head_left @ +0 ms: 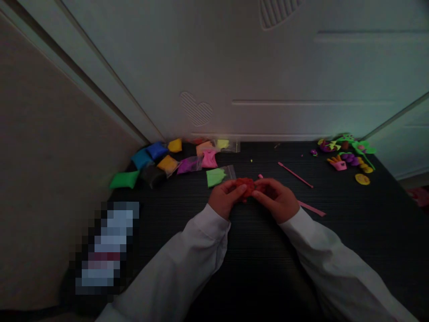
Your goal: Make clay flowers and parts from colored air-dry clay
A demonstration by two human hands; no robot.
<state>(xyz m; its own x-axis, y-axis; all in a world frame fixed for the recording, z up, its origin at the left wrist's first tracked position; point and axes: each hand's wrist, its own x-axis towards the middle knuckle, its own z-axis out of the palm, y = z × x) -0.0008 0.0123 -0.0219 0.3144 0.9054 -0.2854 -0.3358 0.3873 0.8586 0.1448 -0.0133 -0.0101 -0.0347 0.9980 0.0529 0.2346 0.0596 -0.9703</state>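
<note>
A lump of red modelling clay (247, 186) with an uneven, bumpy surface is held over the dark table. My left hand (225, 197) grips it from the left, thumb laid across its front. From the other side, my right hand (276, 199) pinches at its right edge with thumb and index finger; the exact contact is small and dim. Just beyond my hands lies a small pink piece (260, 176). A pink flat tool (311, 208) rests partly behind my right wrist, and a thin pink stick tool (295, 174) lies farther back.
Bags of coloured clay line the back left, among them a green one (124, 180), a blue one (157, 150) and a light green one (216, 177). Small clay models (350, 156) stand at the back right. A pixelated screen (109, 246) is at the left edge. A white panel (268, 80) rises behind the table.
</note>
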